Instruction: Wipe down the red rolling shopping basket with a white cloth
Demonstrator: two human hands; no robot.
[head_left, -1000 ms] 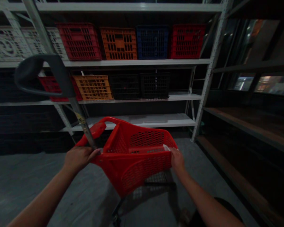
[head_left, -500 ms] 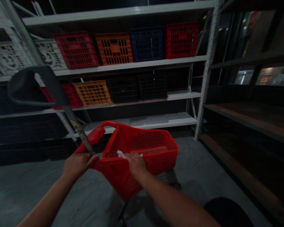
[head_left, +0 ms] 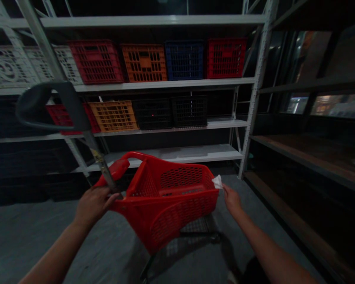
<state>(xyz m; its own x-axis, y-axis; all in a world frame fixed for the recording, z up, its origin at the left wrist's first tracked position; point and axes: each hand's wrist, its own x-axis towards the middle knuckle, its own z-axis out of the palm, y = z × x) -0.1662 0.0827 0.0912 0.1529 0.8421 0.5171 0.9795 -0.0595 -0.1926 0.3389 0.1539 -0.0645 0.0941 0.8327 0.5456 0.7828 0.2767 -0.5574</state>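
Note:
A red plastic shopping cart point(head_left: 183, 211) with perforated basket walls stands in front of me. My left hand point(head_left: 94, 205) is closed around its red handle point(head_left: 115, 173) at the near corner. My right hand point(head_left: 232, 197) pinches a small white cloth or tissue point(head_left: 217, 182) at the basket's far right end, by the rim. A metal pole point(head_left: 41, 39) with a dark grey loop handle point(head_left: 72, 104) slants down to the cart's handle beside my left hand; how it is attached there I cannot tell.
White metal shelving point(head_left: 165, 85) at the back carries several plastic crates, among them an orange crate point(head_left: 143, 63) and a blue crate point(head_left: 184, 60). Dark brown shelving point(head_left: 310, 156) stands close on the right. Grey floor point(head_left: 47, 236) lies around the cart.
My right hand has moved right with the white cloth, from the basket's near side rim to its far right end. My left hand stays on the handle.

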